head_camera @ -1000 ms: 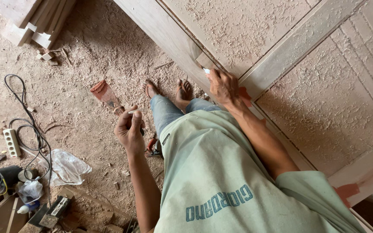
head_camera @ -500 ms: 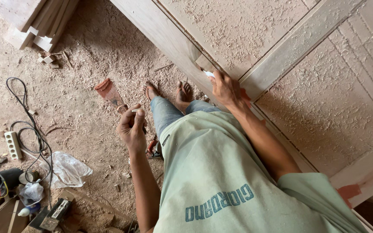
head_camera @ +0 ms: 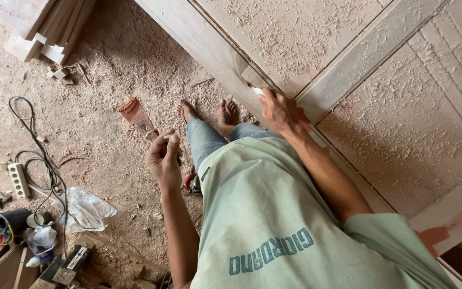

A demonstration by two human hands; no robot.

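Sawdust floor (head_camera: 108,69): power strip (head_camera: 18,180), plastic bag (head_camera: 84,210).

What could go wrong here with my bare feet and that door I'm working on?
Bare feet stand in sawdust beside a hand saw, so a cut or splinter seems possible. The cable looped on the floor could trip you. The right hand works tight against the door edge and might slip.

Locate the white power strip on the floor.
In the head view, the white power strip lies far left on the sawdust floor, beside the black cable.
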